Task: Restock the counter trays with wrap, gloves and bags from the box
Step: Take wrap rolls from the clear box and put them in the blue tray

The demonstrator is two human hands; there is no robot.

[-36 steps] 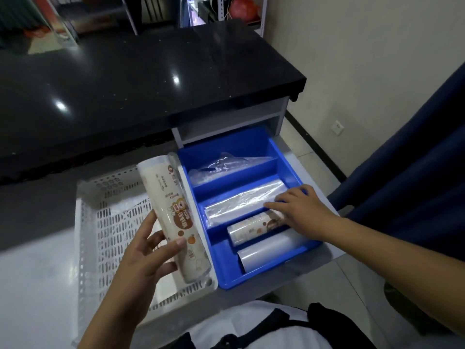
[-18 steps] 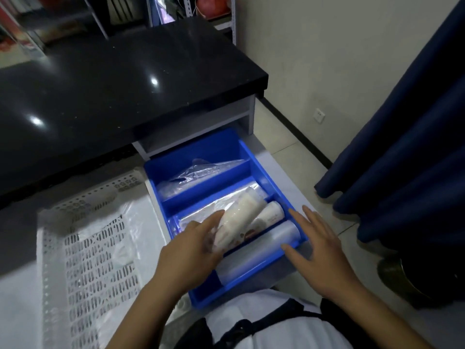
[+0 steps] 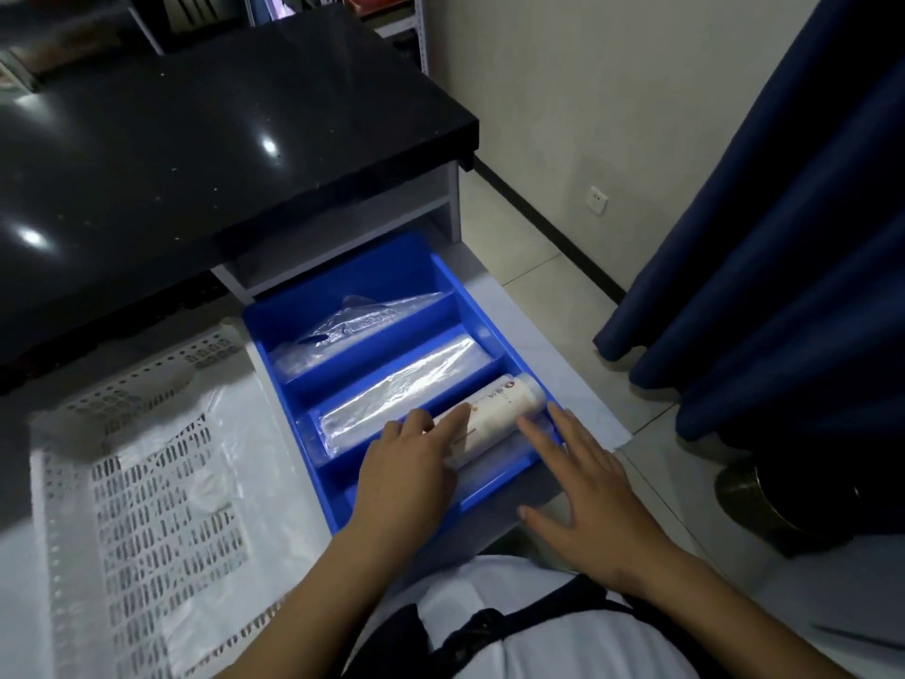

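A blue divided tray (image 3: 470,306) sits on the counter under the black top. Its far compartment holds a clear bag of plastic (image 3: 352,330), the middle one a clear plastic roll (image 3: 406,389). In the near compartment lies a white printed wrap roll (image 3: 499,414). My left hand (image 3: 411,477) rests on that roll's near end with straight fingers pressing it down. My right hand (image 3: 583,497) hovers flat over the tray's near right corner, fingertips by the roll. A white perforated basket (image 3: 63,482) stands to the left, holding only a thin plastic sheet (image 3: 215,482).
A black glossy countertop (image 3: 196,129) overhangs the tray's far side. A dark blue curtain (image 3: 783,237) hangs at the right, with a dark round bin (image 3: 783,507) on the tiled floor below it.
My left hand carried the printed roll from above the white basket into the tray's near compartment and now presses it flat. My right hand moved off the rolls to the tray's near right corner.
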